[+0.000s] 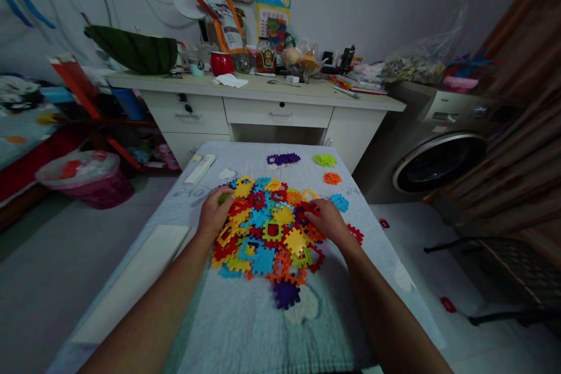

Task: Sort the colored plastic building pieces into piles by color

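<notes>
A pile of colourful toothed plastic building pieces covers the middle of the cloth-covered table. At the pile's left edge, my left hand is closed on a green piece. My right hand reaches into the right side of the pile, its fingers closed on a dark purple piece. Behind the pile lie a purple group of pieces and a lime green group. An orange group and a blue group lie to the right. One purple square is at the front.
A long white board runs along the table's left side, with a smaller white box beyond it. Behind stands a cluttered white desk. The washing machine is at right, and a pink bin at left.
</notes>
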`<state>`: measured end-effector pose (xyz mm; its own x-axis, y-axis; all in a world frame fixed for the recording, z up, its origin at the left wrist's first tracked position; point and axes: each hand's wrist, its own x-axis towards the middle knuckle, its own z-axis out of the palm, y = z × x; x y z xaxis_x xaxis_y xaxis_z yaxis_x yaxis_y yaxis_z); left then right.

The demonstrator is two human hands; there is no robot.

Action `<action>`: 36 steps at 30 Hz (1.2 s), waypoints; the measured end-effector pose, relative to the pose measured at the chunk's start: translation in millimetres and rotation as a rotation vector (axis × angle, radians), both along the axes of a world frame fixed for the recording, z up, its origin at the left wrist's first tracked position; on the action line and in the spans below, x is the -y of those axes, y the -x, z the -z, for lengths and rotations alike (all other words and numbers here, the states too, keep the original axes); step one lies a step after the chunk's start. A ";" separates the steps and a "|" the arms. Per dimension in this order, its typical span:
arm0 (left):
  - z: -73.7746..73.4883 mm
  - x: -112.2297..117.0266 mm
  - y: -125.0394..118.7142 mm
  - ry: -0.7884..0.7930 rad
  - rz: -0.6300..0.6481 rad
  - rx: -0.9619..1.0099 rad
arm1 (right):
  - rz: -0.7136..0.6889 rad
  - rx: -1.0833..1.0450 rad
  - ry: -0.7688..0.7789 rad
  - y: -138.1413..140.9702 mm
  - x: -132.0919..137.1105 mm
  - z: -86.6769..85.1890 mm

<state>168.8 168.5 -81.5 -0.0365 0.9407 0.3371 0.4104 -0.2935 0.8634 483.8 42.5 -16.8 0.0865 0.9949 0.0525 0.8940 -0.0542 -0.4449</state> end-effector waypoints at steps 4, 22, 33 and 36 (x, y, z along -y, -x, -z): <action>-0.7 0.3 -0.1 0.005 -0.002 -0.006 | 0.032 -0.042 -0.036 -0.9 1.1 0.7; -6.1 5.3 -1.3 0.004 -0.032 -0.021 | 0.249 -0.497 0.040 -121.7 71.8 5.1; -0.5 2.3 3.4 -0.009 -0.019 -0.010 | 0.135 -0.110 -0.046 -109.6 78.2 20.3; -0.4 2.5 3.7 -0.006 -0.021 -0.011 | 0.055 0.013 0.022 -98.8 80.6 17.2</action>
<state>165.1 166.1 -81.1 -0.0527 0.9377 0.3434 0.4258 -0.2900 0.8571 582.7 -38.1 -33.9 0.1401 0.9896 0.0325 0.8949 -0.1125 -0.4319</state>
